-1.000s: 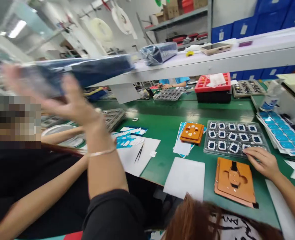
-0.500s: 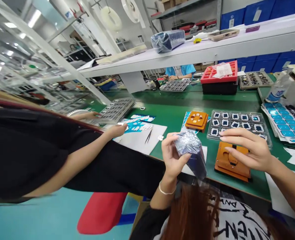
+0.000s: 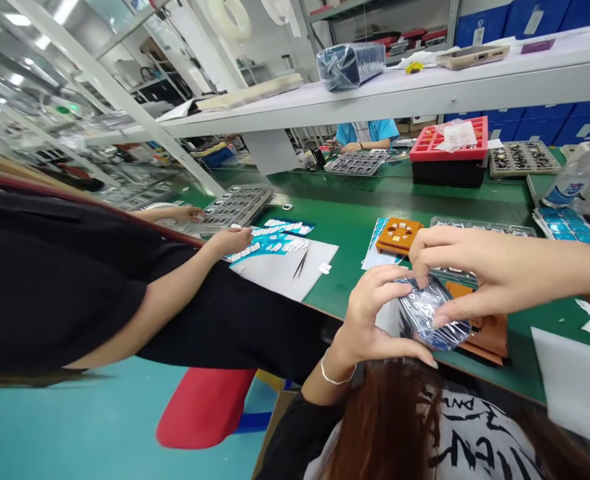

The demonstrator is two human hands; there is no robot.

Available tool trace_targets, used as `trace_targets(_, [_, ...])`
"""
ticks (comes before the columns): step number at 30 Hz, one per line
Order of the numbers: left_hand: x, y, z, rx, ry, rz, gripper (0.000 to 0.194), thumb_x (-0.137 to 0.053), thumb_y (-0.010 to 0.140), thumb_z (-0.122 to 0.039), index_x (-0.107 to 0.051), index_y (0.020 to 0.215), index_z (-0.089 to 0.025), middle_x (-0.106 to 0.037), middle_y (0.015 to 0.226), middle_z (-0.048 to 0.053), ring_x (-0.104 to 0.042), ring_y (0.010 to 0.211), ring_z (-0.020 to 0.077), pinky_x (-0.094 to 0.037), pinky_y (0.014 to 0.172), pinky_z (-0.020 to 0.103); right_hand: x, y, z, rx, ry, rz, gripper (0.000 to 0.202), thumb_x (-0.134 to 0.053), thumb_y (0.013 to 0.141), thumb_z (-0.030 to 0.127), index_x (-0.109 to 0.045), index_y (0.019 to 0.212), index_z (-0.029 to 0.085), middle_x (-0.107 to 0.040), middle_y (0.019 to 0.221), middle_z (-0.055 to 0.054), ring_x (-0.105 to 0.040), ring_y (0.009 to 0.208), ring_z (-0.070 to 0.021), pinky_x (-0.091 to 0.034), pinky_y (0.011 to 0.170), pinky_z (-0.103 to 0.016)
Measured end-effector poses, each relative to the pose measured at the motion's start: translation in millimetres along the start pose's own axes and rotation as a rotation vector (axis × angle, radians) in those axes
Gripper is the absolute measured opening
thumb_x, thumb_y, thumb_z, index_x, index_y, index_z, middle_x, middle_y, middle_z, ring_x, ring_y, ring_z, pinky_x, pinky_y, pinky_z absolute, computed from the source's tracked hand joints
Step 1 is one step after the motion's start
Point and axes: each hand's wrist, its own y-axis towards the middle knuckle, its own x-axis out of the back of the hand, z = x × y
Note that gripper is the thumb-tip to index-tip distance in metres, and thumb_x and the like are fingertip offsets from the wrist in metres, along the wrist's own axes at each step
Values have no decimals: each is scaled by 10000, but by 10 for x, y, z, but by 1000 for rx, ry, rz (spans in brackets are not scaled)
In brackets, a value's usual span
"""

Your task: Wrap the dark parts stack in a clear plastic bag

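A dark blue bundle wrapped in clear plastic film [image 3: 437, 317] is between my two hands over the front edge of the bench. My left hand [image 3: 375, 317], with a white band on its wrist, curls around its left side, thumb underneath. From the right, my right hand [image 3: 479, 270] grips the film on top, its thumb and fingers bent onto it. Behind the bundle lies an orange fixture [image 3: 492, 337], partly covered by it. A second orange fixture [image 3: 399, 235] with small white pieces sits farther back. Beyond my right hand, a clear tray [image 3: 485, 227] is mostly hidden.
At left, a co-worker's hand [image 3: 229, 241] is over blue sheets of white labels [image 3: 269, 243]. Tweezers [image 3: 301, 264] lie on a white mat [image 3: 319, 257]. A shelf [image 3: 275, 123] spans the bench. A red tray [image 3: 449, 143], a bottle [image 3: 569, 180] and a red stool [image 3: 207, 407] are also around.
My right hand has moved left from above the orange fixture onto the wrapped bundle. My left hand has shifted right with the bundle, which is turned with its top toward my right hand.
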Motion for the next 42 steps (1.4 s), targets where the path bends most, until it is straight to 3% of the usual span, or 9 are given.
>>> trace_targets(5, [47, 21, -17, -181, 203, 4, 925, -812, 499, -732, -524, 1230, -244, -617, 1157, 125, -626, 1075, 295, -556, 888, 488, 61, 104, 30, 43, 38, 179, 293, -730, 842, 419, -574, 807, 173, -510, 992, -45, -497, 925, -197, -403, 739, -297])
trace_targets(13, [66, 26, -109, -137, 245, -52, 714, -769, 625, -706, -542, 1155, -284, -620, 1052, 54, -639, 1023, 258, -580, 828, 462, 5, 82, 246, 18, -47, 131, 200, -743, 843, 242, -582, 745, 174, -558, 819, -5, -534, 747, -158, -373, 656, -286])
trace_targets(19, [47, 82, -86, -159, 244, -54, 725, -770, 622, -707, -550, 1154, -266, -619, 1037, 52, -646, 984, 244, -586, 817, 455, 37, 61, 292, -196, -79, 124, 140, -738, 792, 217, -600, 784, 200, -599, 692, 16, -538, 585, -157, -336, 521, -284])
trace_targets(25, [72, 124, -88, -192, 237, -28, 709, -785, 612, -696, -547, 1114, -256, -620, 1001, 50, -646, 959, 239, -586, 787, 434, 11, 129, 361, -267, -112, 146, 226, -818, 721, 252, -603, 690, 191, -606, 698, 3, -550, 595, -159, -328, 503, -280])
trace_targets(30, [112, 149, -39, -233, 243, -15, 604, -746, 654, -707, -555, 985, -239, -599, 929, 30, -636, 930, 223, -577, 751, 407, 35, 211, 403, -329, -12, 240, 224, -803, 755, 220, -602, 671, 171, -593, 711, 12, -538, 641, -141, -328, 543, -264])
trace_targets(34, [121, 145, -35, -262, 243, -10, 591, -720, 678, -715, -549, 944, -216, -578, 918, 32, -625, 921, 218, -571, 736, 394, 9, 190, 367, -244, 121, 184, 203, -765, 763, 115, -596, 658, 155, -570, 737, 19, -525, 676, -123, -341, 597, -251])
trace_targets(38, [112, 145, -43, -270, 188, -17, 667, -787, 620, -683, -543, 1013, -203, -558, 949, 37, -611, 927, 214, -569, 767, 394, 9, 161, 320, -175, 193, 169, 205, -731, 779, 76, -588, 650, 146, -548, 708, 25, -516, 676, -114, -352, 627, -250])
trace_targets(42, [123, 189, 91, -161, -126, 69, 692, -780, 626, -688, -560, 1090, -225, -546, 1059, 71, -611, 1010, 237, -573, 879, 437, 79, 168, 230, -212, 224, 221, 109, -706, 809, 149, -648, 717, 159, -585, 725, 15, -524, 692, -131, -358, 625, -262])
